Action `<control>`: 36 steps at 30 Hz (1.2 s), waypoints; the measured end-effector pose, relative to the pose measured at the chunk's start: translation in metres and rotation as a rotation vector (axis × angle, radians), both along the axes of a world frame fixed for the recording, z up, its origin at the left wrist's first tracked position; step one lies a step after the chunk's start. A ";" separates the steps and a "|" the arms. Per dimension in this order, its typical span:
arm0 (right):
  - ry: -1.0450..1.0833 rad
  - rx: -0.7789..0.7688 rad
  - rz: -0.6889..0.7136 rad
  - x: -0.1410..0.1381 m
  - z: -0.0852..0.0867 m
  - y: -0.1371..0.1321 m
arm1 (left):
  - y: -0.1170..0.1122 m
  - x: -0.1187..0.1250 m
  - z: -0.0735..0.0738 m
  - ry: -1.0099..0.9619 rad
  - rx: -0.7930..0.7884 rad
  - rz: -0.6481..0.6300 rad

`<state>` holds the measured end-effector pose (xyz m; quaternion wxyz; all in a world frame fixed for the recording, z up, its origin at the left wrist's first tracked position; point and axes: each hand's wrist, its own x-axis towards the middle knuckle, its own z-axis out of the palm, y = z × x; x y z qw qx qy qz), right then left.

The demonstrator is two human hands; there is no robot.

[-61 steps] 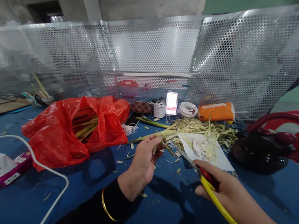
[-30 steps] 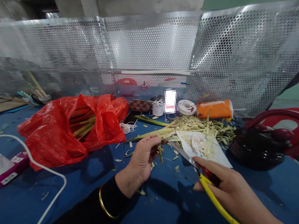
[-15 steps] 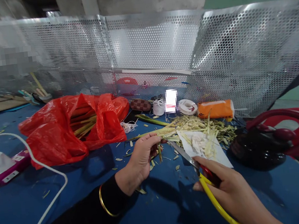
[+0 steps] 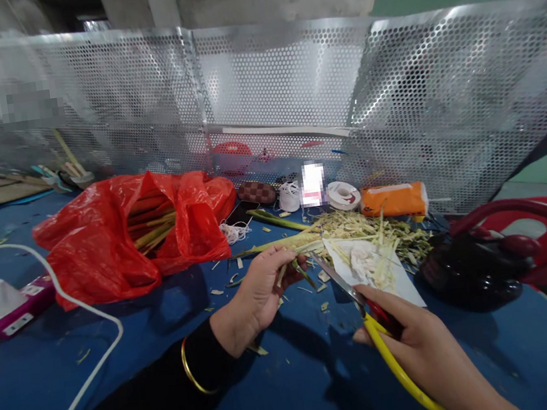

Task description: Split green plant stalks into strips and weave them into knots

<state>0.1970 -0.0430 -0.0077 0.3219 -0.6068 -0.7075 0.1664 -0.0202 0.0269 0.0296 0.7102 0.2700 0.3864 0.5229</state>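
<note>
My left hand [image 4: 259, 291] pinches a short green stalk piece [image 4: 298, 270] just above the blue table [image 4: 137, 357]. My right hand [image 4: 424, 353] is closed round yellow-handled scissors [image 4: 370, 327], whose blades point up and left toward the stalk, tips close to it. Behind the hands lies a heap of pale green stalk trimmings [image 4: 367, 229] and a white paper sheet [image 4: 378, 272] with shreds on it. A long green stalk [image 4: 276, 221] lies on the table beyond my left hand.
A red plastic bag [image 4: 107, 244] with green stalks lies at left. A white cable [image 4: 86, 310] and purple power strip [image 4: 10, 313] are far left. A dark pot [image 4: 468, 270], orange packet [image 4: 394, 201], tape rolls [image 4: 343, 194] and a perforated metal screen [image 4: 289, 95] stand behind.
The stalk piece in my left hand hung downward; now it is tilted toward the scissors. The scissor blades have moved slightly closer to it.
</note>
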 end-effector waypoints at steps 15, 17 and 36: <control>0.372 -0.228 0.206 -0.004 -0.002 -0.001 | 0.001 0.000 -0.005 0.308 0.306 0.141; 0.402 -0.247 0.259 -0.005 0.001 -0.001 | 0.001 0.000 -0.006 0.412 0.394 0.163; 0.307 -0.298 0.173 0.000 0.003 0.001 | 0.001 0.001 -0.009 0.465 0.417 0.074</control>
